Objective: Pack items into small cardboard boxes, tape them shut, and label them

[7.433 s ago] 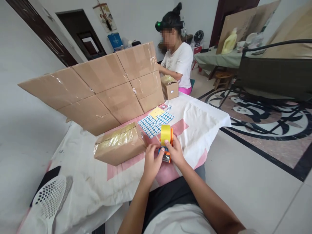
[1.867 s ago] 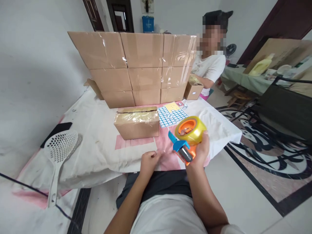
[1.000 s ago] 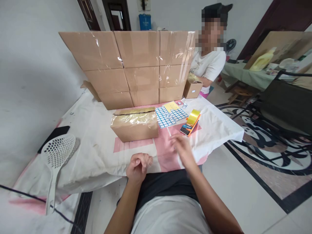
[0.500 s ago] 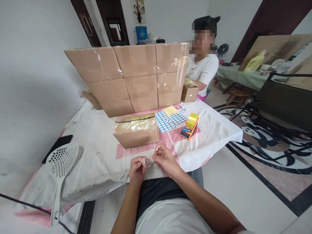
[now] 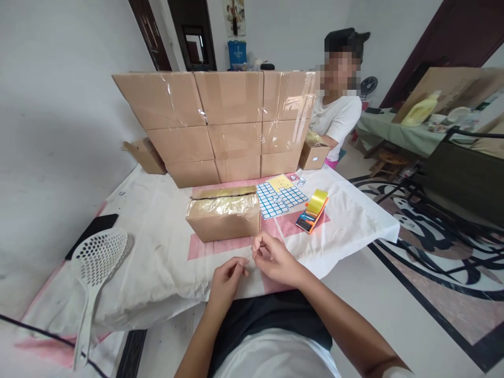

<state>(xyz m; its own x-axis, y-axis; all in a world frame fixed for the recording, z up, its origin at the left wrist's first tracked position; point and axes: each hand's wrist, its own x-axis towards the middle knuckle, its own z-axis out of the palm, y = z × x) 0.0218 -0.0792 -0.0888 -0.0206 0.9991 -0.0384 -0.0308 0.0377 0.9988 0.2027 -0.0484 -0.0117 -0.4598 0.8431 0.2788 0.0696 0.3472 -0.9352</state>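
Note:
Just in front of my body, above the near edge of the cloth-covered table, my left hand point(image 5: 229, 278) is closed, thumb and fingers pinched together. Close on its right, my right hand point(image 5: 277, 261) is closed too, fingertips curled in a pinch. Whatever they pinch, if anything, is too small to make out. Beyond them lies a cardboard box point(image 5: 226, 223) with shiny tape across its top, apart from both hands. A tape dispenser point(image 5: 313, 211) with a yellowish roll stands to the right. Between box and dispenser is a sheet of blue-edged labels point(image 5: 270, 206).
Stacked cartons point(image 5: 234, 100) form a wall at the back of the table point(image 5: 157, 226). Behind its right end a person point(image 5: 340, 113) is beside a small box point(image 5: 314, 156). A white perforated scoop point(image 5: 98, 257) lies on the left, near a black flat object point(image 5: 96, 229).
A clear, shiny strip seen at my left fingers no longer shows. Both hands stay close together, the left fingers now reaching further toward the right. The view has shifted slightly.

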